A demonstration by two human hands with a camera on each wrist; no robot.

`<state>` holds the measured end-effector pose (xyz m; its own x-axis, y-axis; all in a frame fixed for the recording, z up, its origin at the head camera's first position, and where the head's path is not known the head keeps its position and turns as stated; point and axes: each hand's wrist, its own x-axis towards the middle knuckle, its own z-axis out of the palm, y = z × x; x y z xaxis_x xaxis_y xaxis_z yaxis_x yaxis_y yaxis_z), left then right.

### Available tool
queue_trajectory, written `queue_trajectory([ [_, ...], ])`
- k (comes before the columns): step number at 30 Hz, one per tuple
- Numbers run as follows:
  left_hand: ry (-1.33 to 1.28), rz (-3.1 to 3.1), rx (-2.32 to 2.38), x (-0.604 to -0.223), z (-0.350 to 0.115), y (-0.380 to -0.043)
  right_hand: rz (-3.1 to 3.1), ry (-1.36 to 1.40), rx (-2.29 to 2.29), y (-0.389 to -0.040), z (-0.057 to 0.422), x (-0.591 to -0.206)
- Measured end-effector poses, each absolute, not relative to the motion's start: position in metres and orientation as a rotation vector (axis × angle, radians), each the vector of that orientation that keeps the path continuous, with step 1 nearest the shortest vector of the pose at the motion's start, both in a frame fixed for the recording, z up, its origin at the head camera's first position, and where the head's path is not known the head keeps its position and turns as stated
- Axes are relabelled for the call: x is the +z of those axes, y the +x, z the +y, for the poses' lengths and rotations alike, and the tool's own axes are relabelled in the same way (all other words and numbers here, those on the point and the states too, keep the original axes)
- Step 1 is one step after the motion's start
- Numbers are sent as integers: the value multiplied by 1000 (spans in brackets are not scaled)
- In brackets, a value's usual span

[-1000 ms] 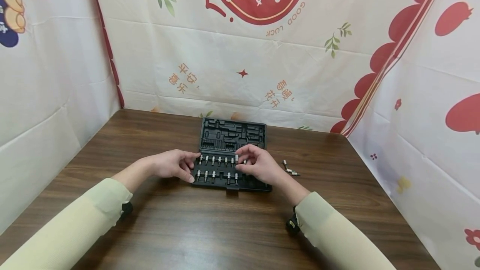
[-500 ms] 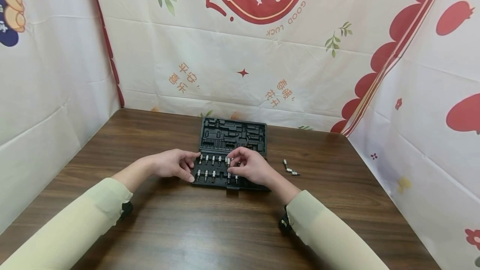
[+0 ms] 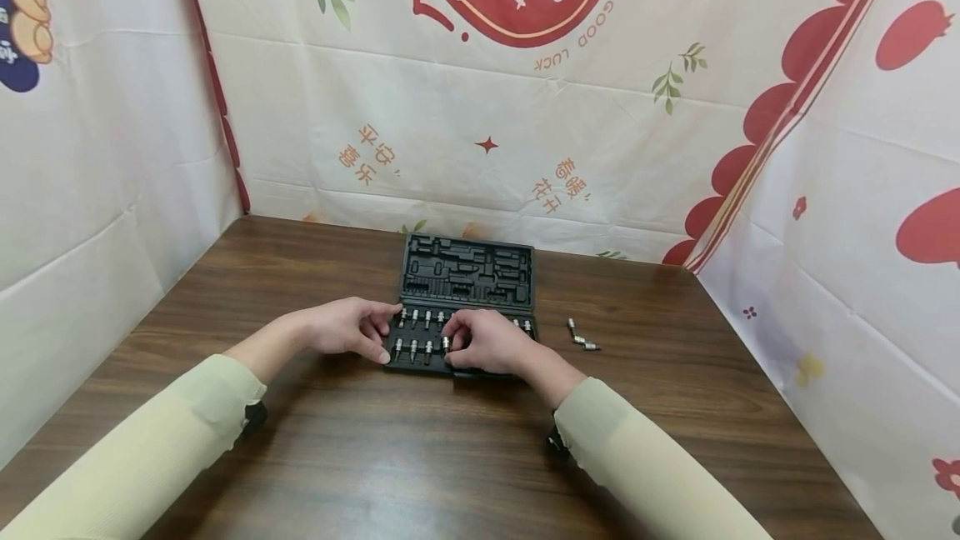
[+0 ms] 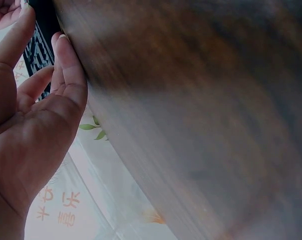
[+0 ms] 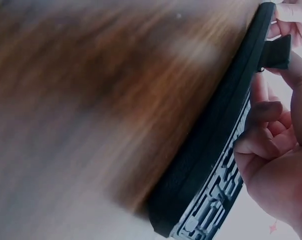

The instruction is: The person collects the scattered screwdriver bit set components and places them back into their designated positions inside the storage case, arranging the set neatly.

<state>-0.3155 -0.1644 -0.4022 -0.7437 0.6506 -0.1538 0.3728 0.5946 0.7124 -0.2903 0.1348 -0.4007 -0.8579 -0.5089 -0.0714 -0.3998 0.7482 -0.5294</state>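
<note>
An open black socket case (image 3: pixel 422 363) lies on the table, its moulded lid (image 3: pixel 468 269) folded back against the table's far side. Silver bit sockets (image 3: pixel 414 347) stand in two rows in the tray. My left hand (image 3: pixel 347 327) rests at the case's left end, index finger by the back corner and thumb at the front corner. With thumb and index finger, my right hand (image 3: pixel 491 342) pinches a bit socket (image 3: pixel 446 343) upright over the front row. That hand hides much of the tray's right half. In the right wrist view the case's front latch (image 5: pixel 278 52) sticks out near the fingers.
Three loose bit sockets (image 3: pixel 579 340) lie on the wooden table (image 3: pixel 360 448) to the right of the case. Printed cloth (image 3: pixel 480 173) hangs behind the table and along both sides.
My right hand has moved left and toward me, from the back row to the front row, with the bit socket between its fingers. The left hand has stayed at the case's end.
</note>
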Motion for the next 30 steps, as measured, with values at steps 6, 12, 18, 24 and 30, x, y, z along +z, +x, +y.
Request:
queue_trajectory([
  [6, 834, 2421, 957, -402, -163, -315, 2745, -766, -716, -290, 133, -402],
  [12, 838, 2429, 941, -402, -162, -316, 2724, -766, -787, -291, 140, -401],
  [18, 807, 2433, 920, -399, -163, -314, 2682, -696, -861, -296, 146, -402],
  [24, 818, 2430, 927, -399, -163, -315, 2695, -613, -884, -302, 147, -404],
  [30, 798, 2431, 925, -400, -163, -316, 2690, -543, -883, -304, 144, -401],
])
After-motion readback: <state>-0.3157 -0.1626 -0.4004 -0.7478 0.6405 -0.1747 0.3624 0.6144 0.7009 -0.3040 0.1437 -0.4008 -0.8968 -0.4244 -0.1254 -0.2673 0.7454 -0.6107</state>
